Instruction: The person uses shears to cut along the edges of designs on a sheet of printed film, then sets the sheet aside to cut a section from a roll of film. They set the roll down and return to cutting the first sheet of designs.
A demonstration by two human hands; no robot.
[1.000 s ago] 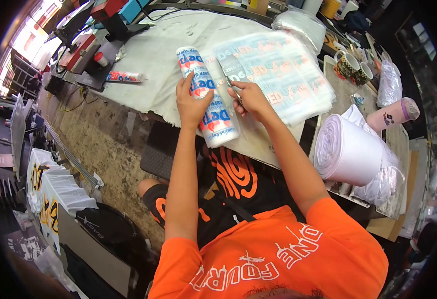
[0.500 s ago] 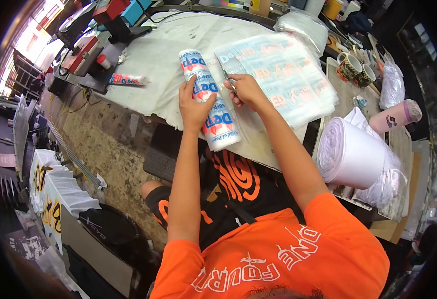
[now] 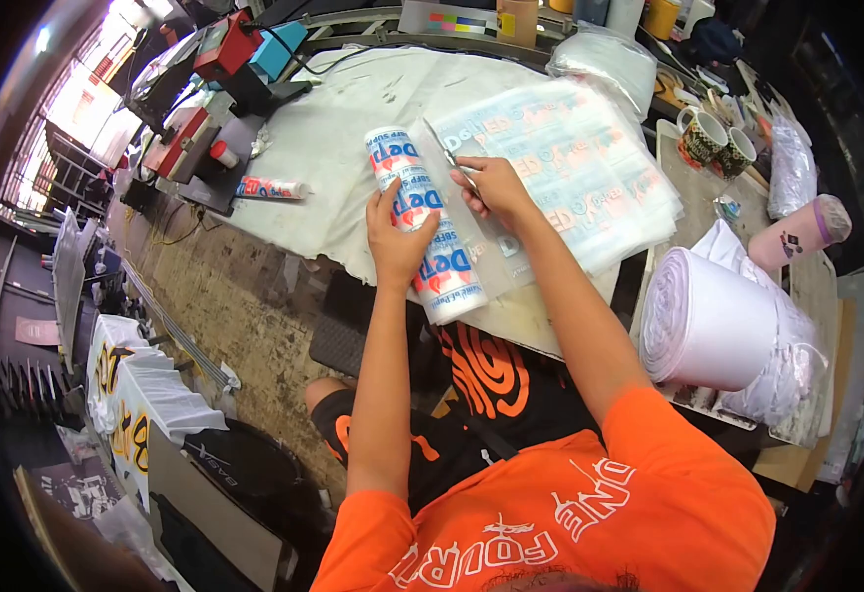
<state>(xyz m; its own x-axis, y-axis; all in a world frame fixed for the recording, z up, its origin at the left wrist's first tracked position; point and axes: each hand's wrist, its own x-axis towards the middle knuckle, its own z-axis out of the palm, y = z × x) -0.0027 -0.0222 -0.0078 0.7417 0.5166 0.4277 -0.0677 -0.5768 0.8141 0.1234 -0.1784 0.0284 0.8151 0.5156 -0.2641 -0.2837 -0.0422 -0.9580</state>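
Note:
A white roll [image 3: 442,286] with blue and red print lies across the front edge of the cloth-covered table, slanted towards my body. Spread over its upper side, my left hand [image 3: 399,245] grips the roll with thumb and fingers apart around it. My right hand [image 3: 498,187] is closed on slim metal scissors [image 3: 448,150], whose blades point away along the roll's right side. To the right lie translucent printed sheets [image 3: 590,163], stacked, with the same lettering showing mirrored. My right fingers are over the left part of these sheets, hiding the scissor handles.
A thick white fabric roll [image 3: 713,321] sits at the right, near two patterned mugs [image 3: 701,136] and a pink tumbler [image 3: 797,234]. Left on the table are a small printed tube [image 3: 272,188] and a red-and-black press machine [image 3: 178,143]. Wrapped plastic [image 3: 605,67] rests behind the sheets.
The whole view has shifted slightly, so everything sits lower and to the right. Against the roll, the scissors and my right hand have moved a little farther from my body. My left hand keeps its hold.

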